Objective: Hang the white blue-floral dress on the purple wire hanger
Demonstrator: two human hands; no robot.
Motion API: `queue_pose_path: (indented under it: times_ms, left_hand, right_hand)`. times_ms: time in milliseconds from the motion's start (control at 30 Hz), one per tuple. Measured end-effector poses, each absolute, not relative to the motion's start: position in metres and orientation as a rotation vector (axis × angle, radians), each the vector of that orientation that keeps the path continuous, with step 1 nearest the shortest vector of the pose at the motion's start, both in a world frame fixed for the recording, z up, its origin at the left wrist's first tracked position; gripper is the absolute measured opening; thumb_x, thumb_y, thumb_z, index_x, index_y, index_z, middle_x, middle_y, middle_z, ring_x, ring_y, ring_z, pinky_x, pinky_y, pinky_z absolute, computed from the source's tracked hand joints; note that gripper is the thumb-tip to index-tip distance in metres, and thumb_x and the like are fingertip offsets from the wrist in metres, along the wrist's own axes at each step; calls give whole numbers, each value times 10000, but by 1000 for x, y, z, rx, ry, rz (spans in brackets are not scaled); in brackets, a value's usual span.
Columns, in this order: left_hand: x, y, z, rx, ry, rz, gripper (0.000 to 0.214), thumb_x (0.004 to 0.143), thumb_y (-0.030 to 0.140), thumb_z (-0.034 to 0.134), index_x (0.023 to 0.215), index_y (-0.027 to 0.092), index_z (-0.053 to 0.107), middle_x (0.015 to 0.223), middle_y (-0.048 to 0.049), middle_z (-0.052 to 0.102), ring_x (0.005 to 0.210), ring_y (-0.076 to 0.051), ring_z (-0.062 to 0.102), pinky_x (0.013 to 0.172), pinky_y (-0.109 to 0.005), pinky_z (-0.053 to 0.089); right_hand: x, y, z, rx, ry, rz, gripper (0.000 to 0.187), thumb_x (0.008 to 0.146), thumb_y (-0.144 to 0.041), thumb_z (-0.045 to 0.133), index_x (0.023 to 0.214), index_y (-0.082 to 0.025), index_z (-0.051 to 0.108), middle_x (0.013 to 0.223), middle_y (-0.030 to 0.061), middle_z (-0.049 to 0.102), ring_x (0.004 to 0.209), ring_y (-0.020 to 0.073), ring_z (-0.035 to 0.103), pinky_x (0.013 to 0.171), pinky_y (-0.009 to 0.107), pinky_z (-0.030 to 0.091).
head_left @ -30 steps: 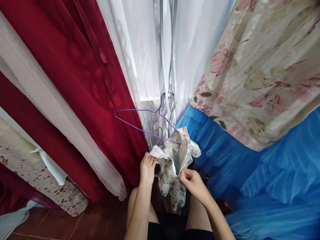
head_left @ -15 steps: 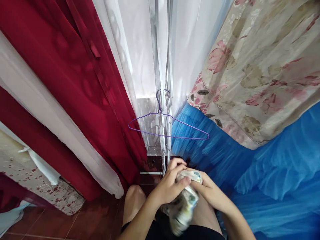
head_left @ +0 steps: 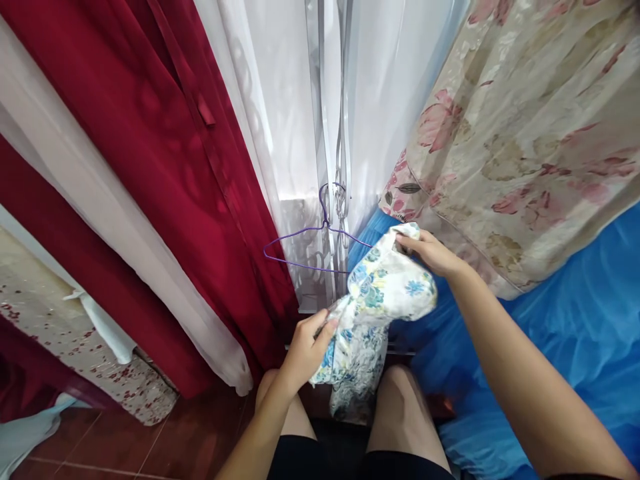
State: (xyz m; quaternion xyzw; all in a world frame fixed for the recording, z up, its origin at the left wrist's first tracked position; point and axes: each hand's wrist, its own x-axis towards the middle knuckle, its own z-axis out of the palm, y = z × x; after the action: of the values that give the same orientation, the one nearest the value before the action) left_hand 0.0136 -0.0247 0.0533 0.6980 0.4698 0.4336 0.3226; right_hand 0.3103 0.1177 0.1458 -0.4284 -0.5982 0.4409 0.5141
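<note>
A small white garment with a blue and yellow flower print (head_left: 380, 300) hangs between my two hands in front of my knees. My left hand (head_left: 307, 343) pinches its lower left edge, fingers closed. My right hand (head_left: 430, 250) is raised and grips the garment's upper corner, close to the right end of a thin purple wire hanger (head_left: 313, 250). The hanger hangs by its hook on a white metal rail (head_left: 333, 167) and its right arm is hidden behind the cloth.
A dark red curtain (head_left: 165, 173) and a sheer white curtain (head_left: 280, 100) hang to the left and centre. A beige floral cloth (head_left: 525, 133) hangs at the right over blue netting (head_left: 565, 313). Brown floor tiles (head_left: 165, 447) lie below.
The garment was bunched up in both hands near my lap. Now it is spread out, my right hand has lifted its corner up toward the hanger, and my left hand holds the lower edge.
</note>
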Motion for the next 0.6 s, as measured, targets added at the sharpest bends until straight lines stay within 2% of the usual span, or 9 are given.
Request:
queue_pose_path:
  times_ms: [133,167,233,333,433,500,600]
  left_hand:
    - [-21,-20,63,1779,1389,1192,272,993,410,520,935,186,663,823,-3,632,770,-161,556,708,-249,409]
    - [-34,-17,64,1816,1448,1149,265,979,414,540,944,195,685,847,-10,657,794,-174,576,736,-262,419]
    - [-65,-10,66,1978,1573,974,275,934,442,597,844,209,710,812,-19,665,802,-196,589,800,-301,423]
    - [-113,7,68,2210,1725,690,273,842,489,693,751,233,712,810,-29,669,888,-238,595,952,-387,380]
    - [-148,29,80,2246,1896,621,214,833,448,682,947,267,705,999,-44,699,1071,-300,561,1018,-460,341]
    - [-157,45,97,2275,2004,684,219,861,364,618,1051,260,652,1088,-70,674,1119,-327,521,980,-465,370]
    - [-148,69,124,2312,1958,996,219,862,213,515,1069,221,585,1101,-94,617,1086,-297,520,940,-419,411]
  right_hand:
    - [282,112,157,-916,-1629,1333,382,694,-413,861,969,-174,744,768,-11,682,638,131,572,578,237,418]
    - [281,107,160,-909,-1650,1368,401,721,-406,846,1044,-187,753,803,-2,702,643,133,588,572,235,423]
    - [283,98,164,-937,-1667,1370,413,748,-400,826,1109,-206,772,869,22,743,668,145,626,574,239,444]
    - [289,94,167,-983,-1719,1327,403,727,-377,839,1093,-210,809,1009,67,785,791,187,690,643,258,498]
    - [288,96,169,-969,-1766,1323,382,722,-371,839,1075,-225,823,1103,75,787,913,227,710,720,281,533]
    - [285,97,171,-952,-1766,1323,360,713,-375,847,1038,-221,832,1107,75,789,942,235,712,742,281,539]
    - [283,94,175,-985,-1672,1379,378,669,-383,879,996,-201,837,953,69,804,813,214,718,680,268,534]
